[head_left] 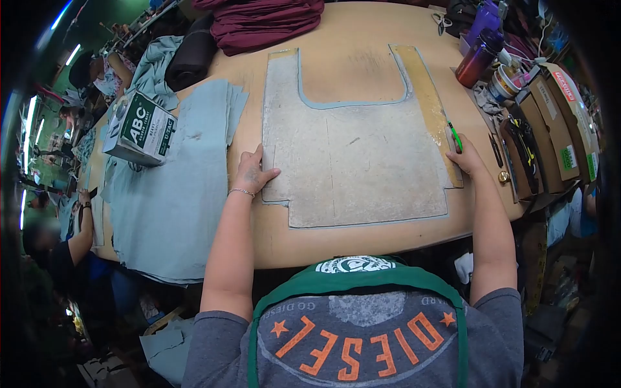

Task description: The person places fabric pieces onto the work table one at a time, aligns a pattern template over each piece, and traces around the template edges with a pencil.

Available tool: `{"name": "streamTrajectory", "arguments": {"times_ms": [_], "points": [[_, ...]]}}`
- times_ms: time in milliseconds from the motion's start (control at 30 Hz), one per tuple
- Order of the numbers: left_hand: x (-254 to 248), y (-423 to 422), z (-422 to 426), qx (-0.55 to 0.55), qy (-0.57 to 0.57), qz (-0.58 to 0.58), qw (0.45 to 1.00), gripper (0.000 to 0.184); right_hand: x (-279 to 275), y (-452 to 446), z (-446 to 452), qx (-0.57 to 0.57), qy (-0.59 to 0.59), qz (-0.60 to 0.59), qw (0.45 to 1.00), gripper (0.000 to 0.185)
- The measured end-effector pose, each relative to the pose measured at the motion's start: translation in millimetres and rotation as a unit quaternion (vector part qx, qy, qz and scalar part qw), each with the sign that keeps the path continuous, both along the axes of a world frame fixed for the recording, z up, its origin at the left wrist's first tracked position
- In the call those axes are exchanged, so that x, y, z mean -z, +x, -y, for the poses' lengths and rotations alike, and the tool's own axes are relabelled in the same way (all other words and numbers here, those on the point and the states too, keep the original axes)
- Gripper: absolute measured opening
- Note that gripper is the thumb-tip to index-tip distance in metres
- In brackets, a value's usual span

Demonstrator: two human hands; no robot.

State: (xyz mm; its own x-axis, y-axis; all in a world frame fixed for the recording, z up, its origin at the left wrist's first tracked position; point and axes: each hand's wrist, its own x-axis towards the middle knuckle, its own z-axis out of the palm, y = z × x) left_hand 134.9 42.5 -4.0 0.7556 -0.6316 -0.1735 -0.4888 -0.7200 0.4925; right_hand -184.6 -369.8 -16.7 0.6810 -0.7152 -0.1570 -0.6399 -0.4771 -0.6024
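Note:
A large grey-white pattern board with a U-shaped cut-out and tan strips lies flat in front of me. A thin rim of pale blue cloth shows along its edges. My left hand grips the board's left edge, thumb on top and index finger along the side; the other fingers are partly hidden. At the right edge, my right hand is closed around a slim green pen-like tool, whose exact kind I cannot make out. That hand touches the board's edge.
Left, a stack of pale blue cloth carries an ABC box. Maroon cloth lies at the back of the table. Right stand a tumbler, a tub and cardboard boxes. People sit at far left.

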Motion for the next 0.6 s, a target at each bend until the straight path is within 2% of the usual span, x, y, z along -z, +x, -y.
{"name": "streamTrajectory", "arguments": {"times_ms": [400, 600], "points": [[-1.7, 3.4, 1.8, 0.024, 0.052, 0.035, 0.998, 0.084, 3.2, 0.4, 4.2, -0.011, 0.008, 0.0, 1.0, 0.058], [-0.2, 5.7, -1.3, 0.035, 0.029, 0.034, 0.998, 0.082, 2.2, 1.8, 5.0, -0.037, -0.053, -0.016, 0.998, 0.06]]}}
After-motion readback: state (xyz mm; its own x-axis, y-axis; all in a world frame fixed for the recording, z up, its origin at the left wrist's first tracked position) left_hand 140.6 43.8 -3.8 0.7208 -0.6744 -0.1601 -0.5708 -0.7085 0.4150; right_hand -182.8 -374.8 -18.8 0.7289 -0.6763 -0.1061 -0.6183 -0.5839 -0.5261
